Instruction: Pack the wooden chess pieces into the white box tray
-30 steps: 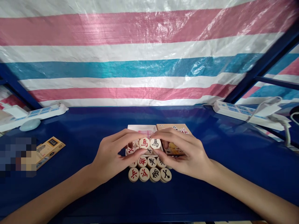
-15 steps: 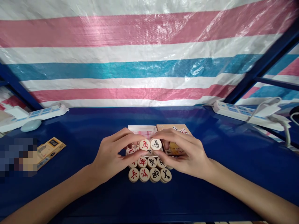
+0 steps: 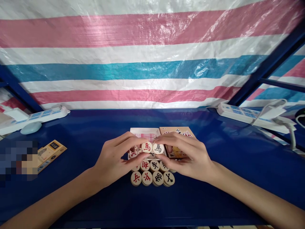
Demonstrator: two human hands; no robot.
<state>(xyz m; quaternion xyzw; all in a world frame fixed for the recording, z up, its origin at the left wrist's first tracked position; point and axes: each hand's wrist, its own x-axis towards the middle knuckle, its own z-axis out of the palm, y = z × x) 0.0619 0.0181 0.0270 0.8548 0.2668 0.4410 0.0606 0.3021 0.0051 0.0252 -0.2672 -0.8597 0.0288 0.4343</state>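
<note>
Between thumb and fingers, my left hand (image 3: 113, 156) pinches a round xiangqi piece with a red character (image 3: 147, 147). My right hand (image 3: 189, 154) grips a matching piece with a black character (image 3: 158, 148). The two pieces are held side by side, faces toward me, their edges about touching. Behind them is a white open box (image 3: 133, 130) with more pieces in it, partly hidden by my hands. Nearer to me, stacked xiangqi pieces (image 3: 147, 178) stand in rows, red characters on the left and black on the right.
A printed cardboard box lid (image 3: 186, 129) lies right of the white box. Power strips stand at the back left (image 3: 45, 115) and back right (image 3: 240, 113). A pale mouse-shaped object (image 3: 31, 128) and a tan printed packet (image 3: 53, 152) lie left on the blue table (image 3: 152, 206).
Very little differs. Both hands keep hold of their pieces in almost the same place, and the whole view has shifted slightly.
</note>
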